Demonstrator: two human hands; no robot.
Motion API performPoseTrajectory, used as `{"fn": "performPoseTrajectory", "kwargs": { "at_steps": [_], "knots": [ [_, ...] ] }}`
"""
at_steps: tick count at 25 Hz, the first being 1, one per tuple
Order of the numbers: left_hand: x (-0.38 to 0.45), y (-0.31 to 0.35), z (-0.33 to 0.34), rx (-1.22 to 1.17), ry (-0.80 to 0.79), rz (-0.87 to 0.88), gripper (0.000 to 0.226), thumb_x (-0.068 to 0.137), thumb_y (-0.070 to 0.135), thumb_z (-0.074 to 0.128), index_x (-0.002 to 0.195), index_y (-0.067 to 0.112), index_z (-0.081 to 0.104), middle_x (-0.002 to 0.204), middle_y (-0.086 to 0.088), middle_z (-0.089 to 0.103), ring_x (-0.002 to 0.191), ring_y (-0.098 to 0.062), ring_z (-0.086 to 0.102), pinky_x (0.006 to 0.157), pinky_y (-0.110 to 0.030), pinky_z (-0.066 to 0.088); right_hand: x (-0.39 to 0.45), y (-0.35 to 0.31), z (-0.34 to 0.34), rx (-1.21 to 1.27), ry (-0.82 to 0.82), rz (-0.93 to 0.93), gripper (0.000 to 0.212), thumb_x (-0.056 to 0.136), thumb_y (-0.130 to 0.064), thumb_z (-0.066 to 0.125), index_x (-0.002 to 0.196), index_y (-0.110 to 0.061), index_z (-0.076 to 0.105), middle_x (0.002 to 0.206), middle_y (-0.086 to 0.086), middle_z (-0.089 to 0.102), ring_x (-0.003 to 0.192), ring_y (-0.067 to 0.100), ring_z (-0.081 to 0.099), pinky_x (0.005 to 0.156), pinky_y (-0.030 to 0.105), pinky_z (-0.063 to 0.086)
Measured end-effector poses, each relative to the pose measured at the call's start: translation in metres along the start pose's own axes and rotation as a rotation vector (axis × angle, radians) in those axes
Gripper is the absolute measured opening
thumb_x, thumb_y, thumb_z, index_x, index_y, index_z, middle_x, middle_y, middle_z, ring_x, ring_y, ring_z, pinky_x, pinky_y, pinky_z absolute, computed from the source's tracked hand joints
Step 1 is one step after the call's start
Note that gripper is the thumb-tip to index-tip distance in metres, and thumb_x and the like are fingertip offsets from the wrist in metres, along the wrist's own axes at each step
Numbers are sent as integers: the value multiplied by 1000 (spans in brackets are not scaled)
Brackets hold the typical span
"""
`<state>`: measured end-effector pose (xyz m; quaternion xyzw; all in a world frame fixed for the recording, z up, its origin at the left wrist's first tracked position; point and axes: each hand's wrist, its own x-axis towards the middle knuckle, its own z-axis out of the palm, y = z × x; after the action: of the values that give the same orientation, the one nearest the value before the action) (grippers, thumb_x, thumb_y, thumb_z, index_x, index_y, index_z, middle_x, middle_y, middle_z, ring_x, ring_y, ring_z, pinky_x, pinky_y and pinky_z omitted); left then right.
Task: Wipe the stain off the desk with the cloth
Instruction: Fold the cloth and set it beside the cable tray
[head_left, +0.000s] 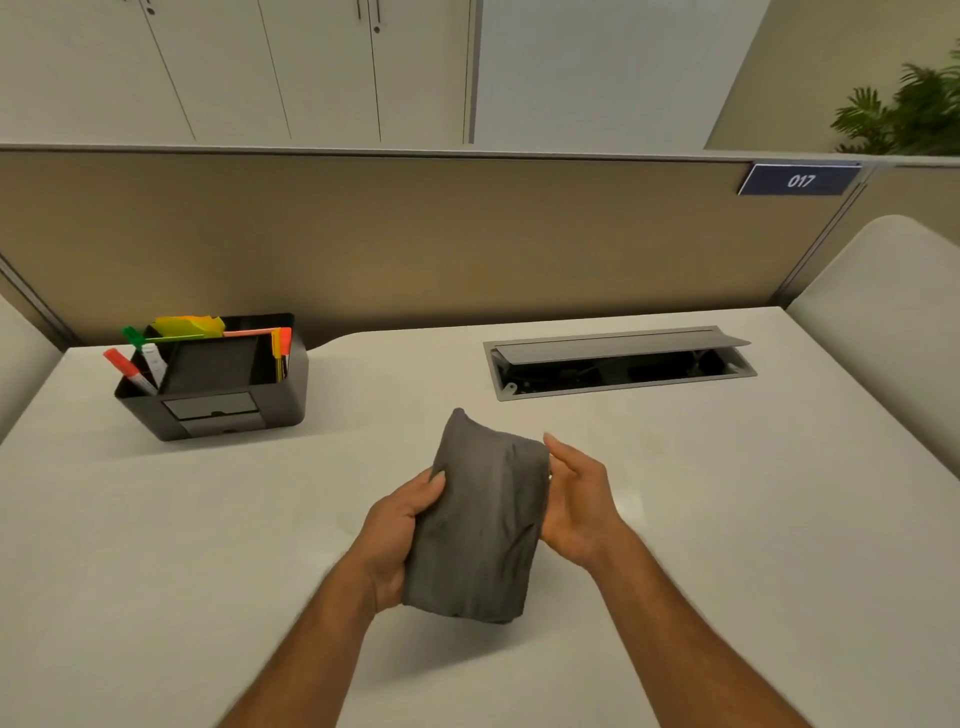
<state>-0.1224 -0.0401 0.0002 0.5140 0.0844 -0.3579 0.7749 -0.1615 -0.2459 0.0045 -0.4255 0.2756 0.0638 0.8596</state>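
I hold the folded grey cloth (480, 525) above the white worktop (727, 519), in front of me and near the middle. My left hand (397, 535) grips its left edge, thumb on top and the fingers hidden under the fabric. My right hand (576, 504) is half open and only presses against the right edge with the palm and the fingertips, I think to keep the fold neat, so that it makes a firm pad for wiping. The cloth does not touch the worktop yet. I cannot make out a clear stain; there is maybe a faint mark to the right of my right hand, but I am not sure. The black desk organizer (213, 379) with markers stands far left, and the open cable tray (618, 364) is behind, both well apart from the cloth.
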Motion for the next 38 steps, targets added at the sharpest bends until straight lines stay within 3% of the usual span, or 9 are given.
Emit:
{"fn": "performPoseTrajectory", "kwargs": {
  "at_steps": [4,8,11,14,21,24,28,33,38],
  "knots": [
    [19,8,14,23,-182,-143,36,85,37,68,112,15,77,119,-14,74,103,-32,73,79,-41,60,9,-24,-23,-248,74,-45,32,84,-8,70,116,-9,71,115,13,73,114,37,64,85,44,58],
    [43,3,20,265,-385,-170,56,73,32,81,124,14,70,128,-13,70,115,-30,68,89,-43,56,15,-46,-54,-69,236,-96,26,84,8,63,106,-5,70,109,18,74,97,32,69,78,39,58],
    [62,-16,40,138,-312,-73,55,64,25,83,117,17,74,118,-8,74,106,-26,70,86,-43,58,21,-57,-86,62,341,-160,24,87,7,60,106,-5,68,113,17,71,105,34,65,86,42,54],
    [85,-36,82,-25,-145,39,52,80,9,75,129,23,63,128,-6,70,114,-32,68,87,-56,58,32,-68,-111,128,381,-234,39,88,7,59,125,-3,61,126,18,65,115,35,62,95,43,51],
    [156,-13,132,160,-78,59,28,101,15,54,116,36,66,113,10,71,92,-13,71,62,-40,62,56,-115,-156,-96,323,-477,67,76,19,62,131,-19,58,131,6,59,113,27,63,84,38,61],
    [183,-8,137,273,7,31,31,99,12,55,123,29,63,112,3,72,87,-16,72,57,-42,62,68,-117,-167,-395,382,-495,63,76,19,65,125,-20,66,124,-2,65,109,20,65,88,42,60],
    [196,-30,134,570,234,94,41,85,12,69,124,20,58,123,-8,69,104,-30,69,85,-53,60,78,-96,-177,-1075,669,-444,48,77,2,73,122,-15,68,126,12,67,114,32,61,101,40,47],
    [174,-33,106,853,326,291,65,82,24,76,140,21,48,133,-4,63,116,-27,62,99,-41,52,75,-86,-163,-1568,793,-397,51,81,-15,72,130,-14,62,144,20,50,122,47,45,98,57,42],
    [130,-21,33,962,332,425,49,87,30,71,133,26,54,123,7,66,85,-17,66,89,-32,53,68,-67,-115,-1653,800,-547,57,80,-18,74,134,-11,58,152,22,37,131,49,34,99,63,35]
  ]
}}
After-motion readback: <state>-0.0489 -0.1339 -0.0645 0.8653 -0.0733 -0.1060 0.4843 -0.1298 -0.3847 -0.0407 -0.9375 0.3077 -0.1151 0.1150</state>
